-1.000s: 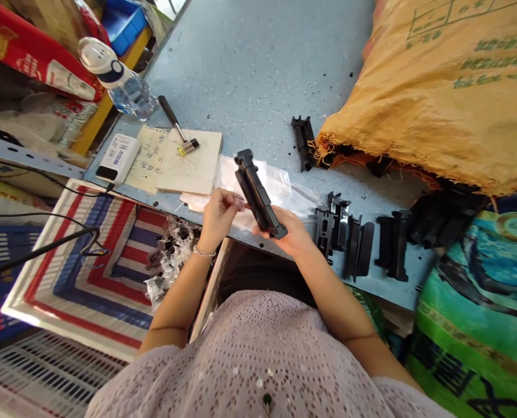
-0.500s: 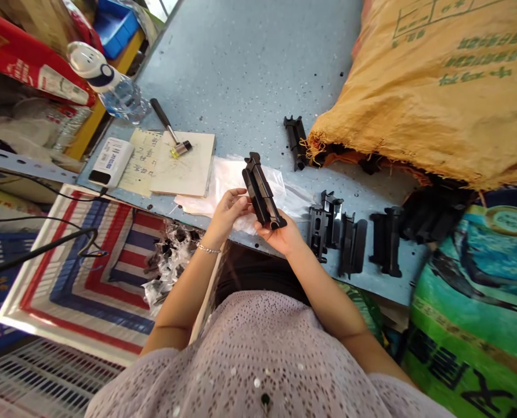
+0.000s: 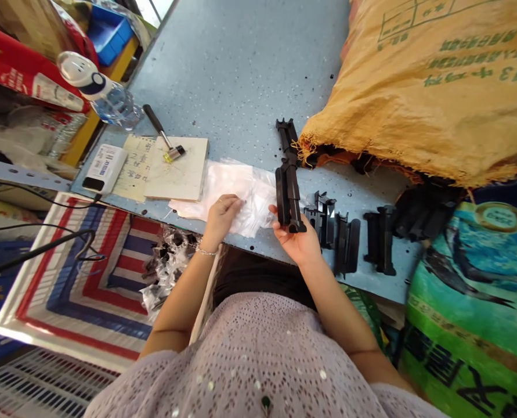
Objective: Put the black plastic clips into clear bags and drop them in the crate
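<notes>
My right hand (image 3: pixel 300 241) grips the lower end of a long black plastic part (image 3: pixel 289 197), which it holds tilted upright above the bench. My left hand (image 3: pixel 224 215) lies at the stack of clear plastic bags (image 3: pixel 234 180), its fingers curled together on the top bag. The fingertips are partly hidden. Close to the right hand, several similar black plastic parts (image 3: pixel 347 244) stand on the bench. Another black part (image 3: pixel 286 133) sits farther back, beside the orange sack.
An orange woven sack (image 3: pixel 415 98) fills the right of the blue speckled bench (image 3: pixel 241 69). On the left are a hammer (image 3: pixel 158 125) on a notepad (image 3: pixel 192 180), a white device (image 3: pixel 105 168) and a water bottle (image 3: pixel 114 104). A striped-lined basket (image 3: pixel 36 278) stands below.
My right hand has moved right with the black part, away from my left hand. My left hand has left the part and come down on the plastic bags, its fingers now curled.
</notes>
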### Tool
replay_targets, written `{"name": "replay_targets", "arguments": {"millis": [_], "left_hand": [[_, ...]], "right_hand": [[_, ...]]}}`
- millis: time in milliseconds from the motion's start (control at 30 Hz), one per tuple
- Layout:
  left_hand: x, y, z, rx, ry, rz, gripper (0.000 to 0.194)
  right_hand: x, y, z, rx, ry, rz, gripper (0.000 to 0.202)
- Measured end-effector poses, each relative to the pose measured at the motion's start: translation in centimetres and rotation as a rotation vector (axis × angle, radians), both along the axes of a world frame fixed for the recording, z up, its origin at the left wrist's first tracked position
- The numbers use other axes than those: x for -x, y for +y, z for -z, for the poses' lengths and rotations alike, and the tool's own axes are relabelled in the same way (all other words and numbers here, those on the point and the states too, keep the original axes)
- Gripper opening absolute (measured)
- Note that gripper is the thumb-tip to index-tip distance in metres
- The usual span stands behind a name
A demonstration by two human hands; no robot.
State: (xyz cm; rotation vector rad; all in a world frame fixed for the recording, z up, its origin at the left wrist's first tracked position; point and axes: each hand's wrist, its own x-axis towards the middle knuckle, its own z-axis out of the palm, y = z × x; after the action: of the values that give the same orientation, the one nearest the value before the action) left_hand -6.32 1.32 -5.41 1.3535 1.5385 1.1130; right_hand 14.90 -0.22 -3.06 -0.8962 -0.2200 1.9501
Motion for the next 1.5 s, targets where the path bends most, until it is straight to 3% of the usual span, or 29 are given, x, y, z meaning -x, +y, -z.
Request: {"name": "replay_targets", "arguments": {"millis": [67, 200, 300, 400, 567, 733, 900, 1067, 1267, 1433, 1500], "left_hand": [[0.3, 0.1, -0.2, 0.028, -0.148, -0.028, 0.015], [0.0, 0.0, -1.0, 0.022, -0.216, -0.068, 0.019], [0.4, -0.2, -1.6, 0.084, -0.424, -0.091, 0.033], [1.2, -0.5, -1.9, 0.121, -0.564, -0.132, 0.032], [0.5, -0.9, -1.9, 0.014, -0.316, -0.107, 0.017], [0.5, -1.4, -3.2, -0.016, -0.328, -0.046, 0.035], [0.3, -1.4, -4.2, -0.04, -0.332, -0.062, 0.035], [-0.6, -1.5, -4.0, -0.014, -0.377, -0.011, 0.036], [-0.3, -1.2, -3.5, -0.037, -0.26, -0.115, 0.028], [-0.6, -1.7, -3.8, -0.044, -0.29, -0.018, 0.024], [-0.2, -2.1, -3.9, -0.084, -0.188, -0.023, 0.021]], "right_hand": [[0.4, -0.4, -0.5, -0.063, 0.003, -0.094, 0.025], [2.5, 0.0, -0.8, -0.166, -0.034, -0.232, 0.025], [3.3, 0.7, -0.8, -0.186, -0.037, -0.216, 0.023], [3.0, 0.8, -1.0, -0.184, -0.03, -0.159, 0.024], [3.1, 0.4, -1.1, -0.263, -0.06, -0.259, 0.029], [2.8, 0.9, -0.7, -0.24, -0.106, -0.179, 0.028], [2.5, 0.5, -1.0, -0.207, -0.051, -0.193, 0.027], [2.9, 0.4, -1.0, -0.252, -0.086, -0.222, 0.027], [2.5, 0.1, -1.2, -0.229, -0.068, -0.191, 0.031], [3.1, 0.1, -0.8, -0.229, -0.081, -0.256, 0.029], [3.2, 0.3, -0.5, -0.236, -0.072, -0.264, 0.029]]}}
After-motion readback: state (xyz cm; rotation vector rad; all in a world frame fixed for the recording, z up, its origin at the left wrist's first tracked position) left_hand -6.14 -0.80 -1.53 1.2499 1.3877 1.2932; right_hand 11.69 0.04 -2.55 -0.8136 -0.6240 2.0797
